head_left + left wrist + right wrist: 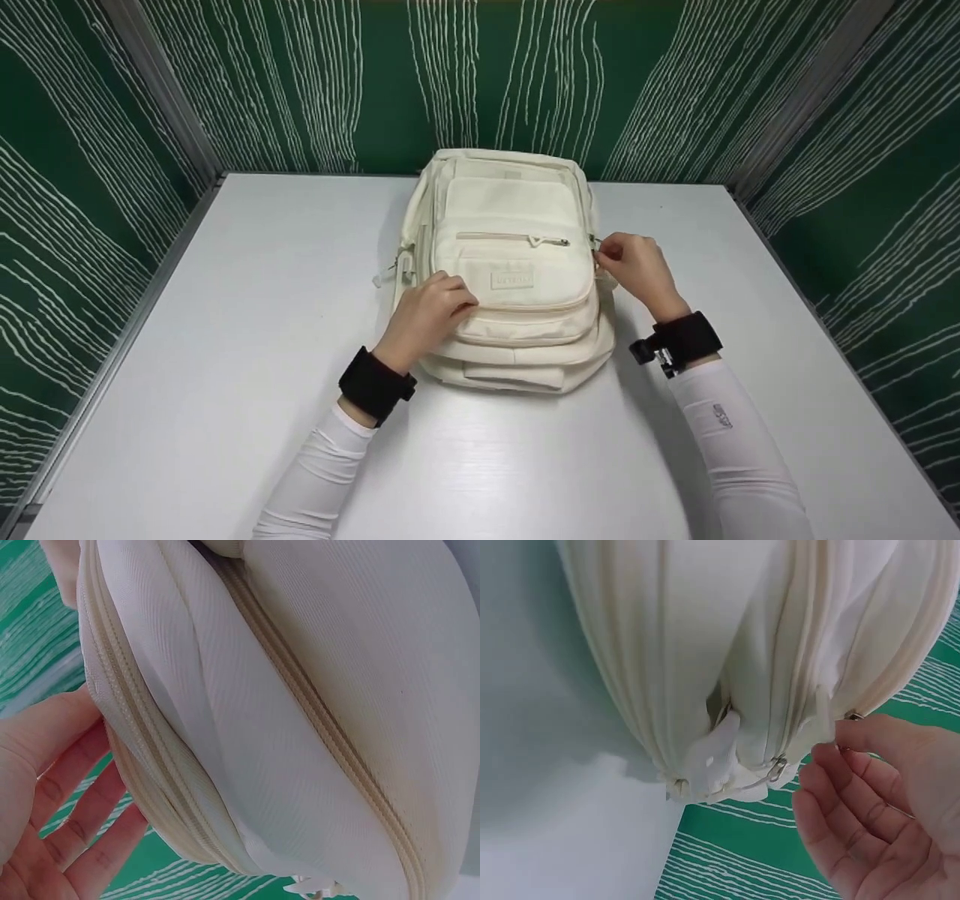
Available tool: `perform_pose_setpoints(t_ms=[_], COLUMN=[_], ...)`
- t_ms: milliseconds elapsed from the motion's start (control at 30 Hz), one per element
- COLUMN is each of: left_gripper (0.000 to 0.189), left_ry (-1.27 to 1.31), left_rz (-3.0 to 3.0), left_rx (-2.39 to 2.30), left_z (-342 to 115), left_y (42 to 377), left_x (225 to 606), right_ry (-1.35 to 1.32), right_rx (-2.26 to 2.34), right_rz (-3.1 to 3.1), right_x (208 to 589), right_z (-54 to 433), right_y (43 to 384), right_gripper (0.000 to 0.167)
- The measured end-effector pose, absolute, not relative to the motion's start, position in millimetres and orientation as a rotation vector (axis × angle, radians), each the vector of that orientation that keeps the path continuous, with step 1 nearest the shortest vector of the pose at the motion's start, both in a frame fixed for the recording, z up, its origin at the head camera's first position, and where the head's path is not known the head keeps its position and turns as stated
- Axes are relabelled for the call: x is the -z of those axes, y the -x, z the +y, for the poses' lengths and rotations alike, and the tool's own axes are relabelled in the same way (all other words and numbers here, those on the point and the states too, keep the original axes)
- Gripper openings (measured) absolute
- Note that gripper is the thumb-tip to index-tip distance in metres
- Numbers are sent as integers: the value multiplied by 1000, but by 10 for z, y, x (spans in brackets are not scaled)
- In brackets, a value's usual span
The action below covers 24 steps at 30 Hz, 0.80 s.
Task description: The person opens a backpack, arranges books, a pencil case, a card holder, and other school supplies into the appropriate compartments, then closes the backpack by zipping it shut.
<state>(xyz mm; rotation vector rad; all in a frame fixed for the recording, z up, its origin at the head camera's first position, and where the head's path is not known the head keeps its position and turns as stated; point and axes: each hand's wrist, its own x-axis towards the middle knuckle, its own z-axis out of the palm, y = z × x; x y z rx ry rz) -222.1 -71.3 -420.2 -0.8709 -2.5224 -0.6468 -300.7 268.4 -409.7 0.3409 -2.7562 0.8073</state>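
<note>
A cream backpack (517, 202) lies on the white table with its front panel up. At the lower left of its front pocket my left hand (431, 311) pinches the pocket's edge. The left wrist view shows that hand (60, 795) with thumb and fingers at the zipped rim (150, 742). My right hand (637, 270) is at the bag's right side. In the right wrist view its thumb and forefinger (870, 733) pinch a zipper pull, mostly hidden by the fingertips, beside a small metal slider (853, 715). Another zipper slider (778, 767) hangs just left of that hand.
White table (225, 300) surrounds the bag. Green panels with white wavy lines (517, 75) stand behind and at both sides. A short front zipper with a triangular pull (535, 241) crosses the bag above a stitched label (512, 280). A strap buckle (385, 277) sticks out at left.
</note>
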Motion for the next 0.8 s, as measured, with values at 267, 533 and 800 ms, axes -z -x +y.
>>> perform_pose_setpoints(t_ms=[267,533,800], left_gripper=[11,9,9], left_ry=[871,860,864], left_rz=[-2545,-2540,-2522], left_rx=[661,645,615], left_z=[-706,-699,-699], left_y=[2227,2220,2220], left_x=[4208,4225,4219], right_ry=[-363,-332,-282], right_rx=[-773,-797,-838], right_rz=[-2831,-2860,-2847], right_x=[4049,4048,4050], right_z=[2680,2653,2660], right_y=[3246,3272,3243], right_gripper=[15,18,17])
